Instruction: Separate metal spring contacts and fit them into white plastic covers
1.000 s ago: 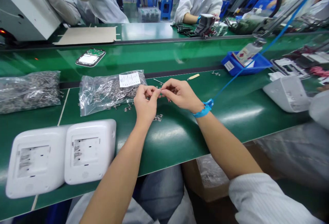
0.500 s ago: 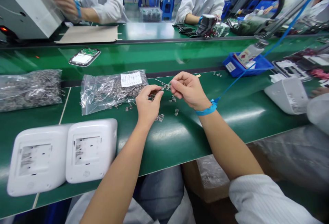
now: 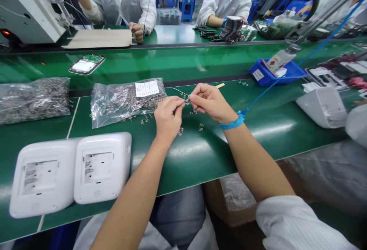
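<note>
My left hand (image 3: 168,117) and my right hand (image 3: 210,102) meet above the green table (image 3: 272,122), fingers pinched together on small metal clips (image 3: 187,100) held between them. More loose clips (image 3: 200,127) lie on the table just below the hands. A clear bag of the same metal parts (image 3: 126,100) with a white label lies right beside my left hand. My right wrist wears a blue strap (image 3: 233,122) with a blue cord running up to the right.
Two white plastic housings (image 3: 71,171) lie at the near left. Another bag of parts (image 3: 33,99) sits far left. A third white housing (image 3: 322,106) and a blue tray (image 3: 276,72) are at the right. A phone-like board (image 3: 86,64) rides the belt. Other people in white coats work across it.
My hands parted a little, then came back together on the clips. Some clips dropped onto the table below. The board on the belt slid left. A person opposite moved into view.
</note>
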The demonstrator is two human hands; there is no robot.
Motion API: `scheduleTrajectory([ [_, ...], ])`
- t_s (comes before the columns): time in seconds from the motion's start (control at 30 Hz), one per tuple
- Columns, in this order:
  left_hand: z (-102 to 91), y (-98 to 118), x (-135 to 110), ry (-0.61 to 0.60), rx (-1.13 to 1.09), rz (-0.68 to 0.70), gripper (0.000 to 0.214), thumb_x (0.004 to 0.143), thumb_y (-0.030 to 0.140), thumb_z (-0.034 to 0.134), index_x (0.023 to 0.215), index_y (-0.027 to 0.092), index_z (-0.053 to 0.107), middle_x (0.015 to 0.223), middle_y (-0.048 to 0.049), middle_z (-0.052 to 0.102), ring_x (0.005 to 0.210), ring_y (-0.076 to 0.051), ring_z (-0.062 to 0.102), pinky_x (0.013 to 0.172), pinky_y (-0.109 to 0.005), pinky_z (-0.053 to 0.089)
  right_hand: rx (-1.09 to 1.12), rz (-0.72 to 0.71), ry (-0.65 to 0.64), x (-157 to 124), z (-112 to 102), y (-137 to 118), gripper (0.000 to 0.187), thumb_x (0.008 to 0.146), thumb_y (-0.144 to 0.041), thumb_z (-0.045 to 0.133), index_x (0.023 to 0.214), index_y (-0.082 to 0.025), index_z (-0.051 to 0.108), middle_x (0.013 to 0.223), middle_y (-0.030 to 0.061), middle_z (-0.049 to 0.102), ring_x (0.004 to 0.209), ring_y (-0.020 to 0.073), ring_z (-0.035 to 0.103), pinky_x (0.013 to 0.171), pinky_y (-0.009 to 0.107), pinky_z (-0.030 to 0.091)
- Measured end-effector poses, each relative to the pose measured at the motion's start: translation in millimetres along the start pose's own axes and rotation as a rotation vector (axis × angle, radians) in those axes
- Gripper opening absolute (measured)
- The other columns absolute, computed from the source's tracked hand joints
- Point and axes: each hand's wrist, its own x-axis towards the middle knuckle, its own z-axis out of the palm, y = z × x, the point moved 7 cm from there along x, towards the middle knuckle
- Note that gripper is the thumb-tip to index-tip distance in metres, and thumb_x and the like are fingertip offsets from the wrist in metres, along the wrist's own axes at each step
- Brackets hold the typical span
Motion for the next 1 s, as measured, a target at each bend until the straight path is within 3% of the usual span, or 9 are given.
scheduleTrajectory([
  [0.3, -0.9, 8, 2, 0.005, 0.071, 0.009, 0.012, 0.091, 0.014, 0.060, 0.088, 0.020, 0.070, 0.091, -0.0045, 0.071, 0.087, -0.016, 0.068, 0.082, -0.031, 0.055, -0.081, -0.132, 0.040, -1, -2, -4, 0.036, 0.073, -0.045, 0.088, 0.077, -0.019, 0.063, 0.064, -0.0015, 0.070, 0.047, 0.0088, 0.059, 0.044, 0.022, 0.047],
  [0.47, -3.0, 4, 0, 0.033, 0.093, -0.039, 0.011, 0.087, 0.010, 0.062, 0.087, 0.021, 0.065, 0.089, -0.0026, 0.070, 0.087, -0.017, 0.066, 0.080, -0.032, 0.051, -0.172, -0.168, 0.045, -3, 1, -11, 0.039, 0.068, -0.048, 0.091, 0.074, -0.019, 0.064, 0.063, -0.0019, 0.067, 0.047, 0.0102, 0.058, 0.044, 0.025, 0.046],
  [0.63, -0.5, 1, -1, 0.002, 0.149, -0.083, 0.009, 0.084, 0.012, 0.064, 0.083, 0.020, 0.064, 0.082, -0.0009, 0.064, 0.076, -0.016, 0.061, 0.075, -0.031, 0.046, -0.214, -0.198, 0.133, -7, -1, -18, 0.037, 0.078, -0.051, 0.083, 0.076, -0.023, 0.060, 0.063, -0.0021, 0.066, 0.045, 0.0095, 0.053, 0.043, 0.026, 0.042],
  [0.87, 4.1, 3, -4, -0.019, 0.198, -0.052, 0.011, 0.085, 0.012, 0.058, 0.080, 0.019, 0.065, 0.079, -0.0019, 0.060, 0.073, -0.015, 0.059, 0.074, -0.031, 0.045, -0.262, -0.251, 0.208, -9, -4, -20, 0.038, 0.078, -0.056, 0.080, 0.076, -0.025, 0.059, 0.066, -0.0009, 0.065, 0.050, 0.0112, 0.051, 0.047, 0.029, 0.040],
  [1.0, 6.8, 5, -3, -0.054, 0.155, -0.044, 0.011, 0.082, 0.010, 0.059, 0.076, 0.019, 0.061, 0.084, -0.0037, 0.063, 0.080, -0.017, 0.062, 0.076, -0.032, 0.047, -0.202, -0.193, 0.137, -6, -2, -12, 0.036, 0.080, -0.054, 0.080, 0.080, -0.025, 0.058, 0.066, -0.0017, 0.063, 0.050, 0.0108, 0.049, 0.046, 0.028, 0.039],
])
